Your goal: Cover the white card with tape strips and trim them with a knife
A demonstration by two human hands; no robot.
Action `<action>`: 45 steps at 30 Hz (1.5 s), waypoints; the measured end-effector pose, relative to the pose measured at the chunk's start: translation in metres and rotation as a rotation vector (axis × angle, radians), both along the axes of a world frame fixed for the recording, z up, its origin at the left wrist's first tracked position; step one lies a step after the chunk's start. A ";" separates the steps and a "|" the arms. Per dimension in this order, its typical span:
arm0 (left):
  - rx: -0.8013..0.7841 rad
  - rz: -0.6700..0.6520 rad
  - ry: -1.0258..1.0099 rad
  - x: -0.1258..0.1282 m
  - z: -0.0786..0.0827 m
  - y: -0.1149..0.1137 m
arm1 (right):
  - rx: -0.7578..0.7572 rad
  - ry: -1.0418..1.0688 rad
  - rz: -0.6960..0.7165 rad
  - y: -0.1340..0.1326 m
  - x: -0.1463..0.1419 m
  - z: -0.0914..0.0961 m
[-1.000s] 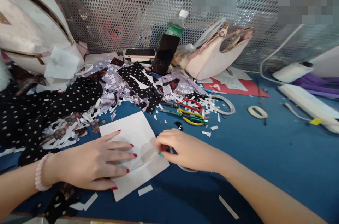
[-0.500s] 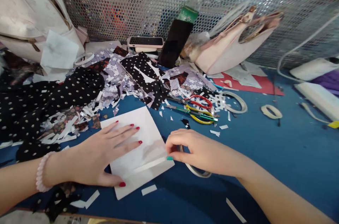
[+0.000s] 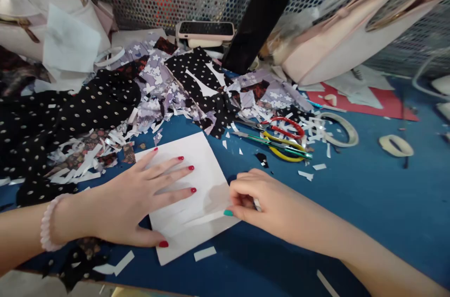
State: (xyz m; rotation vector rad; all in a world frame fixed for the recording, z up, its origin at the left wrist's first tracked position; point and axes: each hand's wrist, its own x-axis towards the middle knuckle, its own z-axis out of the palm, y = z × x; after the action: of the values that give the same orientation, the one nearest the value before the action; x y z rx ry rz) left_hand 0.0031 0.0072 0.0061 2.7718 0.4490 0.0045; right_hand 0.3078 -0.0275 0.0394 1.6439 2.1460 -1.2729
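Observation:
A white sheet of paper (image 3: 207, 170), which looks folded or stacked, lies at a slant on the blue table. My left hand (image 3: 137, 198), with red nails and a beaded bracelet, lies flat on it, fingers spread. A narrow white strip (image 3: 206, 218) runs along the paper's lower part towards its right corner. At that corner my right hand (image 3: 258, 198) has its fingers curled and its thumb, green-nailed, pressed in by the strip's end. What those fingers pinch is hidden. A bit of a white ring (image 3: 258, 204), perhaps a tape roll, shows behind the right hand.
Red-handled scissors (image 3: 286, 127), yellow-handled scissors (image 3: 281, 149) and tape rolls (image 3: 346, 130) lie beyond my right hand. Dotted black fabric (image 3: 94, 109) and paper scraps cover the left. Behind stand a phone (image 3: 206, 30), a dark-sleeved bottle (image 3: 258, 27) and a pale handbag (image 3: 337, 37).
The view has shifted closer, pushing background things outward. My left hand stays flat on the paper. My right hand remains curled at its corner, now covering most of the white ring.

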 end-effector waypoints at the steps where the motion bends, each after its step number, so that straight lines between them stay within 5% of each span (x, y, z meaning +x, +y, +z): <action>1: 0.001 0.004 -0.005 0.000 -0.001 0.000 | 0.001 -0.001 0.005 0.000 0.000 -0.001; 13: 0.038 -0.026 -0.078 -0.002 -0.010 0.001 | 0.247 0.155 0.047 -0.015 0.018 -0.023; 20: 0.022 0.039 -0.098 0.001 -0.010 -0.003 | 0.348 0.206 0.079 -0.019 0.020 -0.019; 45: 0.026 0.035 -0.098 -0.002 -0.012 -0.001 | 0.435 0.108 0.018 -0.018 0.009 -0.020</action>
State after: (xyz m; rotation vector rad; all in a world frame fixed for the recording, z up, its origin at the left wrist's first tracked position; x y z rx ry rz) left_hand 0.0008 0.0060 -0.0060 2.7740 0.4749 0.1552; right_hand 0.3170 -0.0454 0.0197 1.7282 2.6419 -0.9538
